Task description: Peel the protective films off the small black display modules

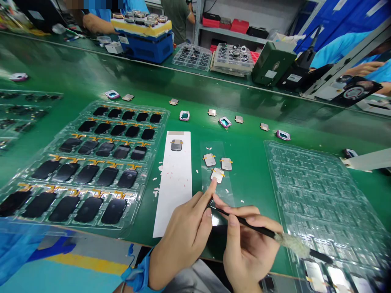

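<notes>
My left hand (189,228), with a blue strap at the wrist, has its thumb and fingers closed on a small dark flat part (210,203), mostly hidden by the fingers. In my right hand (250,240) is a slim black tool (259,228), wrapped in pale material towards its rear. Its tip meets the dark part at my left fingertips. Just beyond my left index finger lies a silver-backed watch screen (217,175) with orange tape. Two similar screens (209,159) (226,164) lie behind it on a clear film (214,147).
A white paper strip (174,195) bears one screen (176,145). On the left, a clear tray (134,211) holds rows of black screens; another clear tray (317,195) is at right. Watch cases (184,116) and small metal parts (211,112) line the back, below a raised shelf (146,67).
</notes>
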`<action>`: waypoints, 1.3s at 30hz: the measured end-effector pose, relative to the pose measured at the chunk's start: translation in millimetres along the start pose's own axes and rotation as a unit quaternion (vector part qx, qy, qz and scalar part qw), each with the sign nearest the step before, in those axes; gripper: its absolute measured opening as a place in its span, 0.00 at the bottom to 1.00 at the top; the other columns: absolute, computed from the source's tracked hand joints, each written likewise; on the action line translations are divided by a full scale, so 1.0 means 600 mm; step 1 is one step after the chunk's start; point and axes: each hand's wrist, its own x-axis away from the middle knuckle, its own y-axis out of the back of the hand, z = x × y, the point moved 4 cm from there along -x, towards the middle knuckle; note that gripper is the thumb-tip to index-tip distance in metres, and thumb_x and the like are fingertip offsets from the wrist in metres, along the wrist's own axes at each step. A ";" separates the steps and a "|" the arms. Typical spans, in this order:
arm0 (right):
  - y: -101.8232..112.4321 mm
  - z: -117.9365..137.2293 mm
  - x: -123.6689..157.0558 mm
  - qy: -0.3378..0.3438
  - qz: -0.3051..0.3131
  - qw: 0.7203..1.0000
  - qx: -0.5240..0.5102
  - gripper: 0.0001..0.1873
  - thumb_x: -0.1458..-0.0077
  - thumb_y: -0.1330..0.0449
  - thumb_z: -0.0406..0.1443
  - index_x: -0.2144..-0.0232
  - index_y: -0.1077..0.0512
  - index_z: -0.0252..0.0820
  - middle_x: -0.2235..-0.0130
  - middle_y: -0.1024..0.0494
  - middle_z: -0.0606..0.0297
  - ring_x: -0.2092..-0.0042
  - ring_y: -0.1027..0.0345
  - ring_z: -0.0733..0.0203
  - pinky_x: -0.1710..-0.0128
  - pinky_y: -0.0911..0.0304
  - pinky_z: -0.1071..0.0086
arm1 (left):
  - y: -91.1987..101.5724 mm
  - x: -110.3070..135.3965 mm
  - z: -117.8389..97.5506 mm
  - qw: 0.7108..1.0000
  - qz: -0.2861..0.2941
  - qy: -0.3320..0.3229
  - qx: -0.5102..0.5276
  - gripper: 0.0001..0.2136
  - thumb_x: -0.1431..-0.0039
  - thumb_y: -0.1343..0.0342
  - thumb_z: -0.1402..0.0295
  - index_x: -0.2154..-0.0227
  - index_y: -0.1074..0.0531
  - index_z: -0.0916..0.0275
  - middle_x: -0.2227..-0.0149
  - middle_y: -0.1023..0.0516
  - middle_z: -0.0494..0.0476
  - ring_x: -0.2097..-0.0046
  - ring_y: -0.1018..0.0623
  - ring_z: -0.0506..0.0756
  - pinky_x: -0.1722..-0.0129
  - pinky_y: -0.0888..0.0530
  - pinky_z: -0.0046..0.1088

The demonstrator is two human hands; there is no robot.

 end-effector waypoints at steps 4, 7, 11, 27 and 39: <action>0.001 0.002 0.000 0.011 -0.007 1.000 -0.004 0.16 0.41 0.46 0.20 0.59 0.39 0.44 0.64 0.24 0.65 0.59 0.21 0.60 0.58 0.20 0.61 | -0.001 0.000 0.000 1.000 0.002 0.004 -0.003 0.27 0.29 0.64 0.69 0.30 0.57 0.52 0.57 0.26 0.58 0.60 0.25 0.58 0.58 0.26 0.36; -0.001 0.003 0.001 0.015 0.002 1.000 -0.007 0.17 0.42 0.47 0.18 0.59 0.39 0.44 0.63 0.24 0.66 0.58 0.21 0.61 0.55 0.21 0.61 | 0.000 0.001 -0.001 1.000 0.001 0.003 -0.005 0.27 0.30 0.64 0.69 0.30 0.57 0.52 0.58 0.27 0.58 0.60 0.25 0.57 0.58 0.26 0.36; -0.004 0.005 0.002 0.023 0.007 1.000 -0.005 0.19 0.44 0.47 0.17 0.58 0.39 0.43 0.63 0.24 0.66 0.57 0.21 0.61 0.54 0.22 0.63 | -0.001 0.002 -0.002 1.000 0.002 -0.003 -0.007 0.27 0.30 0.63 0.69 0.30 0.56 0.54 0.60 0.28 0.57 0.63 0.27 0.57 0.56 0.26 0.38; -0.001 0.007 0.001 0.020 0.005 0.999 -0.031 0.18 0.42 0.49 0.17 0.58 0.39 0.43 0.62 0.24 0.65 0.56 0.22 0.61 0.54 0.22 0.61 | -0.001 0.000 0.002 1.000 0.006 -0.004 -0.010 0.26 0.29 0.62 0.67 0.30 0.57 0.50 0.59 0.28 0.56 0.60 0.25 0.57 0.59 0.26 0.36; -0.006 0.009 0.003 0.035 0.016 0.999 -0.017 0.20 0.43 0.50 0.16 0.58 0.39 0.43 0.62 0.24 0.65 0.54 0.23 0.61 0.52 0.22 0.64 | -0.003 -0.005 0.003 0.999 0.011 -0.003 -0.042 0.28 0.30 0.62 0.70 0.30 0.58 0.47 0.57 0.26 0.55 0.60 0.23 0.57 0.62 0.25 0.36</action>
